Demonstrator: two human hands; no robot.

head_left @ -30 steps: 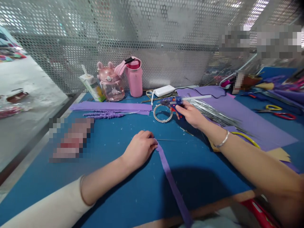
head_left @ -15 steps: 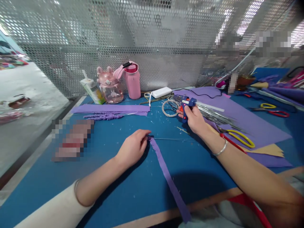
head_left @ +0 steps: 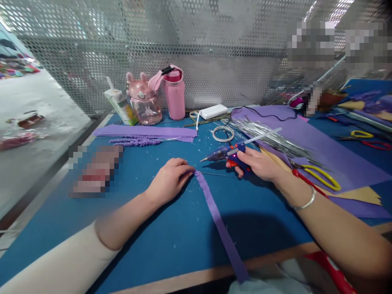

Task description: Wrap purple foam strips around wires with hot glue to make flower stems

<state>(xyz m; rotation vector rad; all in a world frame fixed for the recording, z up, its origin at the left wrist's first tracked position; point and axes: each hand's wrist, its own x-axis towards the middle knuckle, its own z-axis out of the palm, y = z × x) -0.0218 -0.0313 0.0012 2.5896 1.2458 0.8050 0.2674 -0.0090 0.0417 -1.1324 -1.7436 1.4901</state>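
Glue gun (head_left: 222,153), gripped in our right hand (head_left: 260,163), now sits lower, just right of frame centre, its nozzle nearer the purple strip (head_left: 217,215); our left hand (head_left: 170,178) still pinches the strip's upper end mid-frame.

Likely a small craft workshop: the blue-topped bench (head_left: 171,245) bears a glue gun (head_left: 225,153) towards three o'clock from mid-view, with a bundle of silvery wires (head_left: 272,141), a broad purple sheet (head_left: 318,139) and scissors (head_left: 359,138) further out that way. Cut purple strips (head_left: 143,131) and a fuzzy purple sprig (head_left: 134,141) lie at nine. A perforated metal partition (head_left: 208,24) stands at twelve.
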